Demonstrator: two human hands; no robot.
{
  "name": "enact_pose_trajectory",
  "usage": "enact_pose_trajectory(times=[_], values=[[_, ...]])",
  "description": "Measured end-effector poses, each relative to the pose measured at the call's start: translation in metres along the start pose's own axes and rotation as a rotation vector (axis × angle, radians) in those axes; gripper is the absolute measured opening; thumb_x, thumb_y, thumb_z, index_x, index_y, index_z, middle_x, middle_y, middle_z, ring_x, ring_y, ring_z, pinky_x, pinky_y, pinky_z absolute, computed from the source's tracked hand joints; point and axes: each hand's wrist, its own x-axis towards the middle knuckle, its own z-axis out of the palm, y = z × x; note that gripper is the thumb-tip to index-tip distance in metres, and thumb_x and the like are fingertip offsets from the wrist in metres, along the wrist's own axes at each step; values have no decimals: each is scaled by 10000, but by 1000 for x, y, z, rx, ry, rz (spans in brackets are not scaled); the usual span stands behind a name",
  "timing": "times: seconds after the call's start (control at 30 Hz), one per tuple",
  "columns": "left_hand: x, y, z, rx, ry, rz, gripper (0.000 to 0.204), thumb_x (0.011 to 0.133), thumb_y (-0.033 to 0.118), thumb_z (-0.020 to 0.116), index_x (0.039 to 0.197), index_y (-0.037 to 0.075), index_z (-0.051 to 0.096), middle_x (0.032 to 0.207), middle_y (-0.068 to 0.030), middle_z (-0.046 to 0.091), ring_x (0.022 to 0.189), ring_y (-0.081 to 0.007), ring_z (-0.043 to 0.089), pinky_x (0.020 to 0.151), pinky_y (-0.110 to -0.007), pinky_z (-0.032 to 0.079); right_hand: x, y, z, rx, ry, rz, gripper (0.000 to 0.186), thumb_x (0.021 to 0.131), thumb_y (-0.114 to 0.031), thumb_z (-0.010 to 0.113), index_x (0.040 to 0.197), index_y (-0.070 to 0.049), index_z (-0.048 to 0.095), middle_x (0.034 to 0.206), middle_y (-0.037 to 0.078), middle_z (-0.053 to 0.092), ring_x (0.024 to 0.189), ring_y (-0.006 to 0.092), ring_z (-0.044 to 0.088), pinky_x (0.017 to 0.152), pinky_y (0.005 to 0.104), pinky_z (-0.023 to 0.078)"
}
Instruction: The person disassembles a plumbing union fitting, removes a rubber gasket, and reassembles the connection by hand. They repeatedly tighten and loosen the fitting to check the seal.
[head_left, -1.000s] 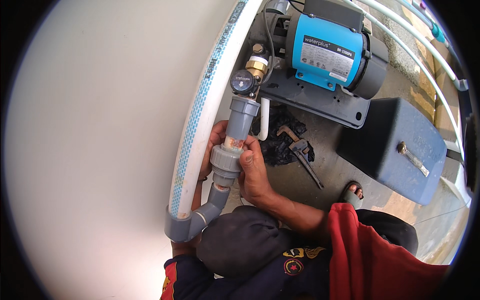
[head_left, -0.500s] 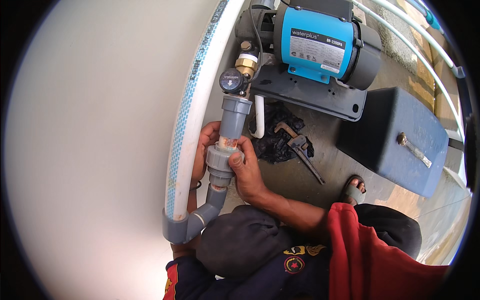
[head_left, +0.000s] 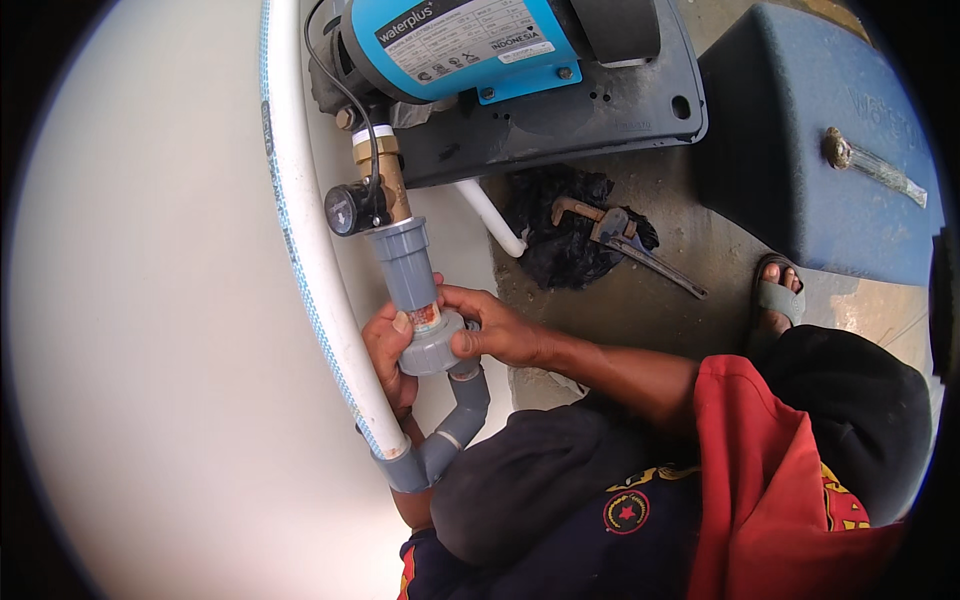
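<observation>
Both my hands are wrapped round a grey plastic pipe union [head_left: 432,350], whose wide ribbed nut sits below a rust-stained pipe neck [head_left: 426,316]. My left hand [head_left: 388,348] holds its left side with the thumb up against the neck. From the right, my right hand [head_left: 492,328] grips it with the thumb on the nut. Above is a grey socket [head_left: 405,262], joined to a brass fitting [head_left: 392,185] with a round black gauge-like part [head_left: 347,208]. Beneath, a grey elbow pipe [head_left: 462,415] stands offset right of the nut; their contact is hidden.
A blue and black water pump [head_left: 465,45] rests on a dark base plate [head_left: 640,105]. A pipe wrench [head_left: 630,240] lies on a black plastic bag [head_left: 560,262]. Left runs a white pipe [head_left: 310,230] near the wall; right stands a dark blue box [head_left: 790,120] bearing a short rod [head_left: 875,168].
My view has shifted closer, with pump and fittings now farther left and up. The nut and the elbow below it, in line before, now appear offset. Both hands still hold the union.
</observation>
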Motion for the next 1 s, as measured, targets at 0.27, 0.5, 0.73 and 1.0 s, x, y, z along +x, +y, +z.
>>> enact_pose_trajectory(times=[0.27,0.5,0.73,1.0], values=[[-3,-10,-9,-87,-74,12,505,927,367,522,1144,-86,581,1328,-229,521,1328,-376,441,1113,-479,349,-2,16,17,-138,269,-247,709,874,-521,671,1312,-3,462,1192,78,551,1156,178,504,1023,350,381],[12,-12,-28,-125,-274,-5,532,906,434,546,1119,-51,600,1301,-204,537,1391,-387,359,1139,-474,302,-1,17,15,-101,345,-282,668,964,-616,447,1231,-6,486,1152,58,501,1107,137,478,1022,321,358],[8,-14,-27,-78,-222,35,562,888,451,539,1093,-69,594,1222,-193,570,1383,-384,369,1134,-473,293,4,22,19,-114,494,-175,462,1055,-451,365,1109,-27,541,1057,39,568,1043,103,505,955,293,398],[7,-18,-19,-149,-191,84,531,948,417,451,1106,-73,583,1198,-185,581,1324,-357,443,1090,-449,357,0,8,28,-338,635,-88,437,1074,-387,332,1127,-4,534,990,58,561,962,123,517,913,297,416]])
